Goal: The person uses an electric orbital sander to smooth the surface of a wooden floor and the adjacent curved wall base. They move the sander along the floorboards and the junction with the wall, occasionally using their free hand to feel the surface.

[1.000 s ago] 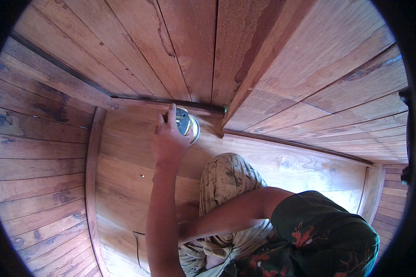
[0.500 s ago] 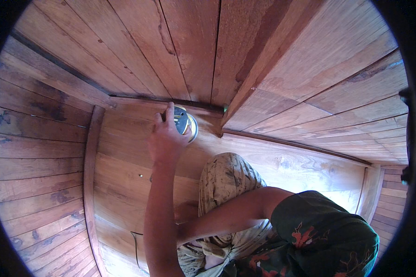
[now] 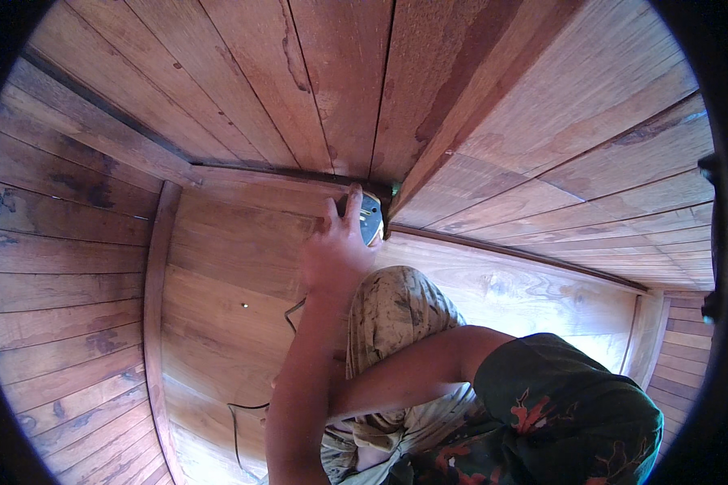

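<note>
- Wooden walls (image 3: 340, 89) meet near the upper middle of the frame.
- There, the left hand (image 3: 340, 250) grips a sander (image 3: 370, 215); the right hand (image 3: 274, 380) is mostly hidden, so I can't tell.
- Pushing right too hard could bang it into the beam (image 3: 479, 101).

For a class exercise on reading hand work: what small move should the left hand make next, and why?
Probably ease the palm sander leftward along the wooden boards: the left hand has it tucked in by the corner at the plank partition, so little room shows on its right, while the boards run on to its left.
</note>
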The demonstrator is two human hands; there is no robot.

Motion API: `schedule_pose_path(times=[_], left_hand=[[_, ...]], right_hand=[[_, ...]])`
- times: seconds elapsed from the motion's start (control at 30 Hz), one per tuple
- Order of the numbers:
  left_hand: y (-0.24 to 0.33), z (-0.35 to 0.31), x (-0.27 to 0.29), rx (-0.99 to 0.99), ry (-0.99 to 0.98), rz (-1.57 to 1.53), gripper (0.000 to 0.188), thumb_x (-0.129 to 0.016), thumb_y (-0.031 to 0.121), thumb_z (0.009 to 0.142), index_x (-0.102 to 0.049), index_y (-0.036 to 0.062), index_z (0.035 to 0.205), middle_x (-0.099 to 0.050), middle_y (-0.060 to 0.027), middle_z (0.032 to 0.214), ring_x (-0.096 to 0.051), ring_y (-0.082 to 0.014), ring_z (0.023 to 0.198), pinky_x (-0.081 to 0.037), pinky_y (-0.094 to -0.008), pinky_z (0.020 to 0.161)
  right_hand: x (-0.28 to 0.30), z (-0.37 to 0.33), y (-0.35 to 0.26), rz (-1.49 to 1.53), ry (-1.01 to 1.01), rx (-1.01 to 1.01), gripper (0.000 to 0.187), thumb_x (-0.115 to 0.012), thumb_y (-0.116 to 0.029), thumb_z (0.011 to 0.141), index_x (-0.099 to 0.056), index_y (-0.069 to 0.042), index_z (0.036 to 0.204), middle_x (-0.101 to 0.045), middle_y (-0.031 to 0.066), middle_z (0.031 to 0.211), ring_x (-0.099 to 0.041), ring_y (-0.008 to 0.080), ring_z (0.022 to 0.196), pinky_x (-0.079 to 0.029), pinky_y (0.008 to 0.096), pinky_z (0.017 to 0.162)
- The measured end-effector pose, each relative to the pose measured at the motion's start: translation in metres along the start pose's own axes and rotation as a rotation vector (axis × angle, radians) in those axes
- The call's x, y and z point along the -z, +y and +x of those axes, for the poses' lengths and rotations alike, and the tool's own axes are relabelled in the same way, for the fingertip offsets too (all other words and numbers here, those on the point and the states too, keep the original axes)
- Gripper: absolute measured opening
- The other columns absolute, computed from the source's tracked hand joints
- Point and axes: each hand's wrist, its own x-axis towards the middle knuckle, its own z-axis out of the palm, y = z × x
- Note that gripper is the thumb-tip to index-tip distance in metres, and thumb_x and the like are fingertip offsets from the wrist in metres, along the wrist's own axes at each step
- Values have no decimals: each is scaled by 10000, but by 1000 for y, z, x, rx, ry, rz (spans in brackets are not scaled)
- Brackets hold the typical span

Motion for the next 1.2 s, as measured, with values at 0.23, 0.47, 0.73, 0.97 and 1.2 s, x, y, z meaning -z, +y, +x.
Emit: schedule_pose_path(times=[0.23,0.47,0.73,0.97,1.2], left_hand=[[-20,3,-10,24,158,45,931,-871,463,807,-504,204,1622,-637,-277,1427,-766,-435,1062,-666,-487,844],[-37,8,8,102,61,-42,973,-871,465,848,-417,235,1678,-594,-361,1483,-710,-523,1203,-627,-550,973],[-58,15,12,121,122,-47,946,-885,423,835,-458,194,1647,-650,-322,1393,-747,-508,1072,-638,-538,896],[-76,17,14,162,102,-6,916,-858,421,854,-455,215,1651,-654,-220,1335,-754,-439,1098,-646,-516,897],[-89,21,20,180,107,-29,909,-870,377,850,-461,193,1642,-656,-228,1319,-750,-445,1100,-639,-529,897]], right_hand=[[-7,0,-3,-9,-14,6,404,-624,-233,1091,-642,63,1366,-689,250,1387,-659,350,1316,-494,505,1152],[-14,2,-4,-7,-43,0,404,-631,-232,1088,-645,62,1364,-691,249,1383,-661,350,1314,-496,504,1150],[-20,0,-6,27,-104,7,403,-638,-232,1084,-648,61,1361,-694,249,1379,-663,350,1310,-498,503,1147],[-22,-2,-8,15,-143,12,397,-625,-229,1089,-642,57,1363,-697,240,1370,-660,339,1310,-491,489,1151],[-10,1,-1,20,-91,31,375,-565,-221,1114,-612,48,1372,-699,207,1348,-643,300,1315,-461,445,1172]])
